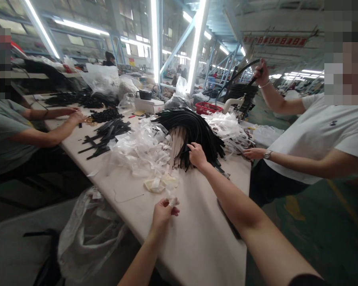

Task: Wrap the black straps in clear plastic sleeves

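Observation:
My left hand [163,211] is closed over the near part of the table, its thumb and fingers pinching a small white plastic piece [172,201]. My right hand [197,155] reaches to a large arched bundle of black straps [201,127], with its fingers partly stretched out against the near strands. Pale undersides [176,145] of some straps show left of that hand. Beside the bundle lies a heap of crumpled white plastic wrappers [137,153]. A yellowish scrap [155,184] rests just beyond my left hand.
On the right, a co-worker [310,139] raises a black strap [238,73]. Another person [18,135] works at left near short black strips [107,133]. A red basket [208,108] and white box [149,105] stand behind. A plastic sack [89,234] hangs below the table edge.

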`<state>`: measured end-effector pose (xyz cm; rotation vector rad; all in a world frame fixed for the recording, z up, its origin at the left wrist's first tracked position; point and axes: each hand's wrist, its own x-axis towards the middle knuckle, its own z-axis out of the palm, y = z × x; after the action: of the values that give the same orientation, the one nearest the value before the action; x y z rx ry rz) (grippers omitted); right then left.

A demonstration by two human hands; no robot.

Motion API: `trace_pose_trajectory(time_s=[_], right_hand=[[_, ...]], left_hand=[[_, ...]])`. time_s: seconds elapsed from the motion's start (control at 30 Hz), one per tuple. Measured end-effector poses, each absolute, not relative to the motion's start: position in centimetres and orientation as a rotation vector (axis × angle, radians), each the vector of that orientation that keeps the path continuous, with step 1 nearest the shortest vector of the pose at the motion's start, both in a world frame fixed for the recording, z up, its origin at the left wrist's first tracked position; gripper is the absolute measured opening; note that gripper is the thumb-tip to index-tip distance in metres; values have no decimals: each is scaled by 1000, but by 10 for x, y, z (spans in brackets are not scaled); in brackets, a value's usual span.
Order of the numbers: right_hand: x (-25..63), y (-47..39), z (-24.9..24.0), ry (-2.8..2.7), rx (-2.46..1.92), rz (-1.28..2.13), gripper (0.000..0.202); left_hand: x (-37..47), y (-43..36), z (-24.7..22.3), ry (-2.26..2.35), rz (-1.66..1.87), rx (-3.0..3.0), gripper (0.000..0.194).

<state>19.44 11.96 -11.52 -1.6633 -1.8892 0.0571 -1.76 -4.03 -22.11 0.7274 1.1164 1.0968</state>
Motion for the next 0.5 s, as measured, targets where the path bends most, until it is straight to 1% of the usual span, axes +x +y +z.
trace_pose_trajectory(time_s=[0.13,0.23,0.3,0.4,0.43,0.5], right_hand=[[197,167,-90,-2218,-1664,-4,20],[186,160,-64,-2163,-1561,65,22],[177,127,-42,-1962,-1442,219,30],[161,37,-20,-1567,-1312,623,47],[154,2,-22,-1497,-1312,778,49],[139,-63,-44,-1343,-1367,1005,48]], left_hand=[[-18,-41,-222,1131,1111,700,44],[-21,-40,-223,1112,1105,659,46],[-23,-39,-224,1091,1096,630,46],[-26,-38,-223,1069,1103,583,45],[-26,-37,-222,1064,1108,569,44],[-26,-36,-220,1049,1120,549,44]])
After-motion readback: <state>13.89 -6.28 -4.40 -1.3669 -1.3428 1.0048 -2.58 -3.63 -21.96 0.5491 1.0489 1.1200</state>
